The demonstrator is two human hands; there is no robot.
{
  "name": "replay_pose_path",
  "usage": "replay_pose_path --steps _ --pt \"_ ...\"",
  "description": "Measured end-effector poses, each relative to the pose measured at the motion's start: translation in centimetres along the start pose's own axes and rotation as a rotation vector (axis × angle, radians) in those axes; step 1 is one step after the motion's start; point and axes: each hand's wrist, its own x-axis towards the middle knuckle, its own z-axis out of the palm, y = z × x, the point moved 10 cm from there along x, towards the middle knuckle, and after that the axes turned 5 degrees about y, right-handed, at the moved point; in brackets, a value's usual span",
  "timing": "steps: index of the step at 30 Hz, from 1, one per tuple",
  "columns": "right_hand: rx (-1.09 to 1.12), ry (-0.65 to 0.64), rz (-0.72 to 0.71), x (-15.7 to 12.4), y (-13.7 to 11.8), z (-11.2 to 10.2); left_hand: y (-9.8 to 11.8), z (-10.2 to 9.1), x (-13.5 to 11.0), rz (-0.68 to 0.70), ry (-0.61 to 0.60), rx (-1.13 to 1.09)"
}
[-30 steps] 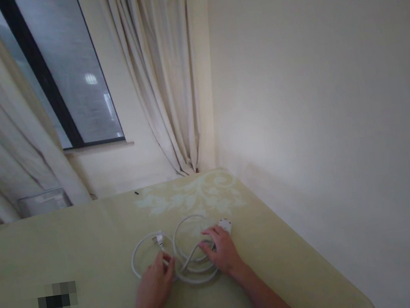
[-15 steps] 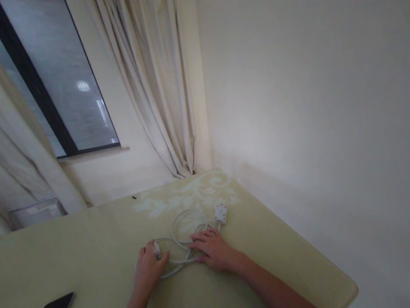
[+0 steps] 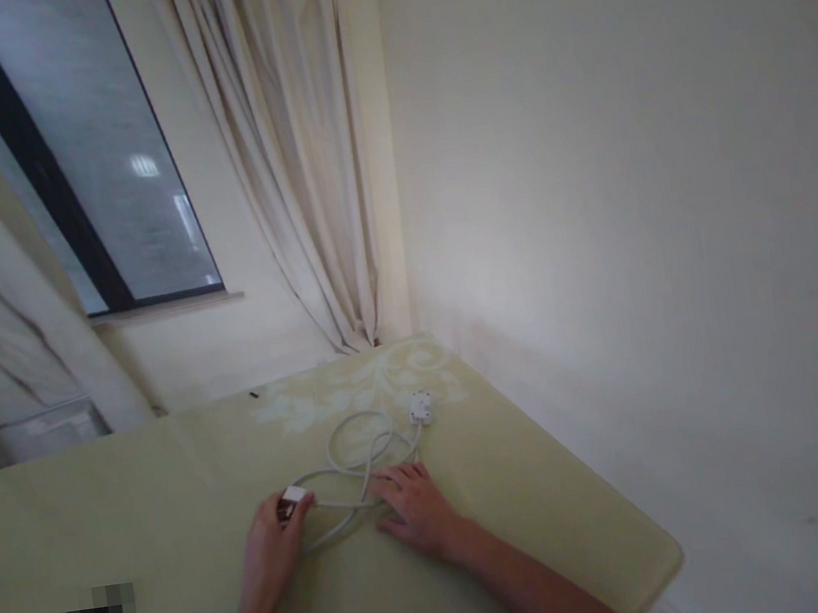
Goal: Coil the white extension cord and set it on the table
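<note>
Both hands on the table [image 3: 524,492], your left hand [image 3: 270,554] with fingers pinching the white plug [image 3: 294,494], your right hand [image 3: 415,515] with fingers spread flat on the looped cable [image 3: 342,434]

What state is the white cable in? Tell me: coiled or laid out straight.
Loosely coiled: the white cable lies in overlapping loops on the table.

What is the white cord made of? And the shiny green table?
The white cord looks like smooth, bendy plastic or rubber: it lies in soft loops. The table top seems glossy, perhaps glass over patterned cloth: it shows a bright reflection.
</note>
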Motion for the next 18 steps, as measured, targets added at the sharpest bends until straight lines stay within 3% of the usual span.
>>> replay_pose_path --steps 4,7,10,12,15,18 --pt "0.142 0.090 0.005 1.2 -0.7 -0.6 6.4 -1.8 -2.1 0.159 0.146 -0.027" --pt "0.470 0.227 0.072 2.4 -0.8 -3.2 10.0 -0.3 -3.9 0.275 0.077 -0.123" --pt "0.777 0.507 0.181 2.9 1.3 -8.4 9.2 3.1 -4.7 0.233 -0.087 -0.176" --pt "0.928 0.720 0.249 2.6 3.5 -12.5 8.1 5.3 -5.1 0.272 -0.157 -0.035" --pt "1.189 0.845 0.288 2.7 6.4 -17.4 6.1 7.8 -5.4 0.324 -0.277 0.295" --pt "1.335 0.998 0.277 1.8 9.3 -22.5 4.2 8.4 -5.3 0.223 -0.399 0.453"
